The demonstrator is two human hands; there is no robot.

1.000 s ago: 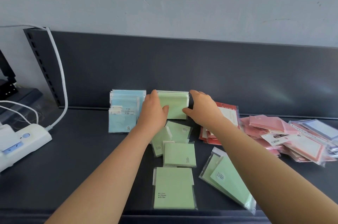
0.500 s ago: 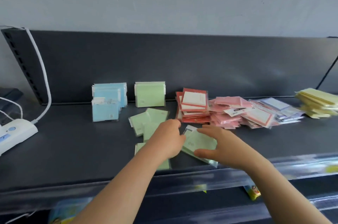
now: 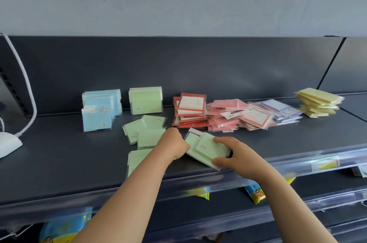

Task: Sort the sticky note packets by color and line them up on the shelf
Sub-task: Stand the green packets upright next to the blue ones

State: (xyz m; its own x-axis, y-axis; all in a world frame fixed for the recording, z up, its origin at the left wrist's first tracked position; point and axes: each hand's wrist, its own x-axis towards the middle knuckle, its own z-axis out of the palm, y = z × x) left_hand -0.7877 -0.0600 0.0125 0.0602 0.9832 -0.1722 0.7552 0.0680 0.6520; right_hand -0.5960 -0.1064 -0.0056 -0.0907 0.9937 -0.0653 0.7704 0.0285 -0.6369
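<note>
Two green sticky note packets (image 3: 206, 148) lie overlapped near the shelf's front edge. My left hand (image 3: 173, 144) grips their left side and my right hand (image 3: 231, 152) clasps their right side. Blue packets (image 3: 100, 109) stand upright in a row at the back left, with an upright green row (image 3: 146, 100) beside them. Loose green packets (image 3: 147, 132) lie flat in front of that row, and another green packet (image 3: 137, 160) is partly under my left forearm. To the right lie red (image 3: 190, 110), pink (image 3: 226, 115), lilac (image 3: 282, 109) and yellow (image 3: 317, 103) piles.
The dark shelf (image 3: 59, 153) has a clear plastic price rail (image 3: 297, 160) along its front edge. A white device (image 3: 8, 144) with a cable (image 3: 27, 83) sits at the far left. Colourful packages (image 3: 255, 194) hang on the shelf below.
Both hands left the upright green row at the back and came forward to the two overlapped green packets near the front edge, closing on them. The view pulled back and to the right.
</note>
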